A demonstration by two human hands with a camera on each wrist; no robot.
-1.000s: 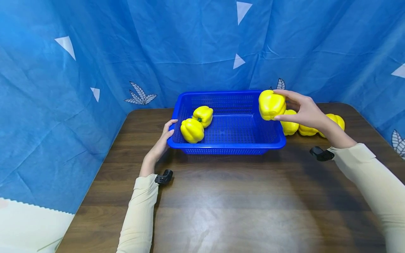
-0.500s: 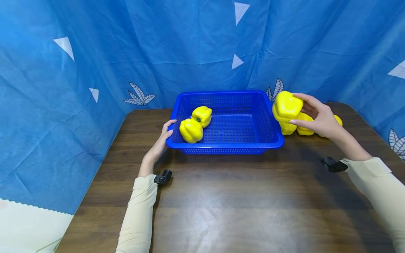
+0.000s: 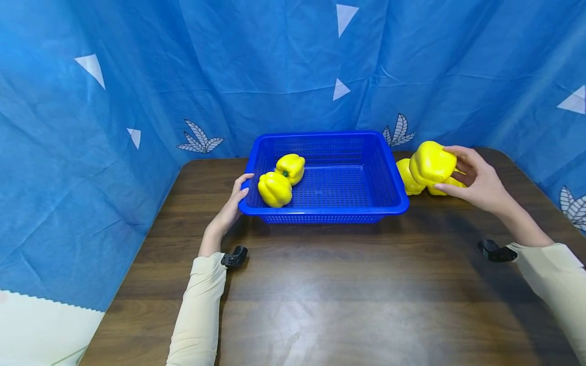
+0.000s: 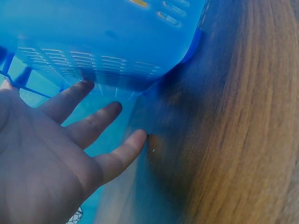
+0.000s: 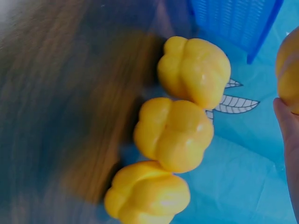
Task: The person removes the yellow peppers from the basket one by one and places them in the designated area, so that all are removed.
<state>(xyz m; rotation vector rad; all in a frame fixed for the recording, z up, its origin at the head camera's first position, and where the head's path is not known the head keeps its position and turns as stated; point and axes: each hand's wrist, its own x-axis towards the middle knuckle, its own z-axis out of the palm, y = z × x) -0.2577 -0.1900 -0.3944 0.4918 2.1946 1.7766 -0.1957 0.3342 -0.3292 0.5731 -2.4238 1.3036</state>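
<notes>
A yellow bell pepper point(image 3: 432, 163) is held by my right hand point(image 3: 480, 180), thumb below and fingers behind it. In the right wrist view its edge point(image 5: 288, 70) shows at the far right with one finger. In the head view it overlaps the peppers lying right of the blue plastic basket point(image 3: 322, 211). My left hand point(image 3: 229, 206) grips the basket's left rim; in the left wrist view the other fingers point(image 4: 96, 123) spread below the rim, beside the slotted wall. Inside the basket's left end lie two yellow bell peppers, one at the front point(image 3: 274, 189) and one behind point(image 3: 291, 168).
Three bell peppers stand in a row on the table beside the basket: one nearest it point(image 5: 194, 70), a middle one point(image 5: 174, 134) and a far one point(image 5: 147, 192). A blue curtain point(image 3: 293, 66) hangs behind the wooden table point(image 3: 339, 284).
My right hand has moved right and slightly down with the bell pepper, from over the basket's right rim to over the row of peppers. My left hand stays on the basket.
</notes>
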